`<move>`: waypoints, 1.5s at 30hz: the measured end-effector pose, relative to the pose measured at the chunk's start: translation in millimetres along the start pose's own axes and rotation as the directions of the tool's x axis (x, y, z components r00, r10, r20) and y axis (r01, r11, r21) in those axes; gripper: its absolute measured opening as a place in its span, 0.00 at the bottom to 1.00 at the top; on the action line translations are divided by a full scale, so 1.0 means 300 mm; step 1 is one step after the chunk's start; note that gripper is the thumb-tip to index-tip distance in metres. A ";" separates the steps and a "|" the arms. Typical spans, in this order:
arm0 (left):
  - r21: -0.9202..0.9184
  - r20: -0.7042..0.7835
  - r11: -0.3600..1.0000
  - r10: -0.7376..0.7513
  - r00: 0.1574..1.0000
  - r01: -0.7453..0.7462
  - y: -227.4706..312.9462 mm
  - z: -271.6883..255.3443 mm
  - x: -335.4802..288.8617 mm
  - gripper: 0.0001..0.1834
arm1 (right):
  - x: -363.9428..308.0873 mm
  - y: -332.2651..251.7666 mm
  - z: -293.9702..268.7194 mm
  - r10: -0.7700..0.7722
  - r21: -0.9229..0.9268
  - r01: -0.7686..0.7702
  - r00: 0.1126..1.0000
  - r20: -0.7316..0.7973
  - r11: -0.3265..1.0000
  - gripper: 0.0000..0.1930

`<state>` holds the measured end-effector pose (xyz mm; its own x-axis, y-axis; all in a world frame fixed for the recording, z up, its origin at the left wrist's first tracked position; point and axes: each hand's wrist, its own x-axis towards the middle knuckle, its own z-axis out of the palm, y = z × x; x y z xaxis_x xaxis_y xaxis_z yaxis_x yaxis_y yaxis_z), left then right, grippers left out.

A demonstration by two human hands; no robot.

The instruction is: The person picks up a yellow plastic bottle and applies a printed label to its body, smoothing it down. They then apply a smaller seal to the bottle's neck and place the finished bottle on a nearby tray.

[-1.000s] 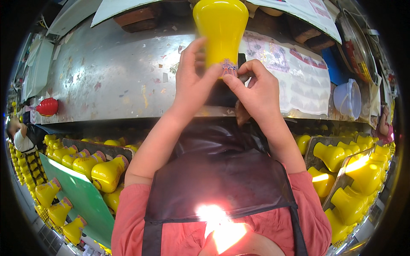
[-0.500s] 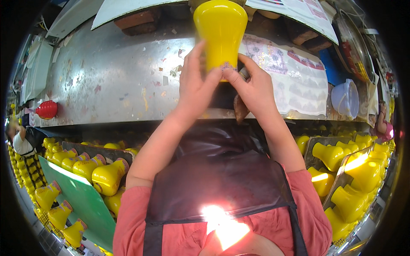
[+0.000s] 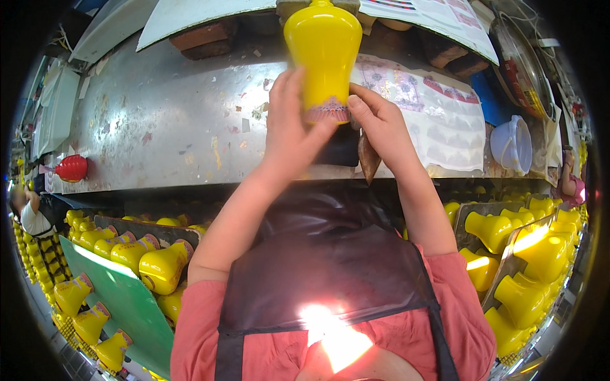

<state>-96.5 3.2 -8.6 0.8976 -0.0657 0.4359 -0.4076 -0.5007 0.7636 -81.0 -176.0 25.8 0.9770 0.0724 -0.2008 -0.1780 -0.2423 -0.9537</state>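
Observation:
A glossy yellow vase (image 3: 323, 57) lies in front of me, its narrow end pointing away and its wide foot toward me. Around the foot runs a pink and blue patterned decal band (image 3: 328, 110). My left hand (image 3: 289, 120) is closed along the vase's left side, fingers up the wall and thumb by the foot. My right hand (image 3: 381, 124) is closed at the right side, its thumb by the decal's edge. From under its palm sticks a brown, flat, pointed tool (image 3: 368, 159), whose upper part the hand hides.
A patterned decal sheet (image 3: 445, 130) lies right on the metal table (image 3: 184, 127), near a pale bucket (image 3: 511, 145). A red ribbed object (image 3: 71, 168) stands far left. Racks of yellow vases (image 3: 164, 265) flank me, with a green board (image 3: 108, 279) at left. Other people work at both edges.
Both thumbs have moved apart from the middle of the foot, uncovering the decal band, which now shows spread across it. My right hand and the brown tool have shifted slightly right.

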 end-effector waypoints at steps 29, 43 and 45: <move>0.050 0.048 0.998 -0.037 0.998 0.035 -0.024 0.032 0.007 0.40 | -0.003 0.030 -0.010 -0.141 -0.173 0.152 0.987 0.072 0.973 0.32; 0.029 0.050 0.996 -0.086 0.995 0.085 -0.013 0.027 0.014 0.41 | 0.003 0.042 -0.016 -0.152 -0.164 0.164 0.985 0.084 0.973 0.30; -0.111 0.121 0.968 -0.213 0.970 0.226 -0.022 0.004 0.014 0.39 | 0.003 0.034 -0.035 -0.080 -0.073 0.089 0.990 0.120 0.993 0.29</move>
<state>-90.0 5.2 -12.2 0.9773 -0.0620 0.2026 -0.2102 -0.4039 0.8904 -80.7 -188.5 18.2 0.9668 0.2074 -0.1492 -0.0811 -0.3047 -0.9490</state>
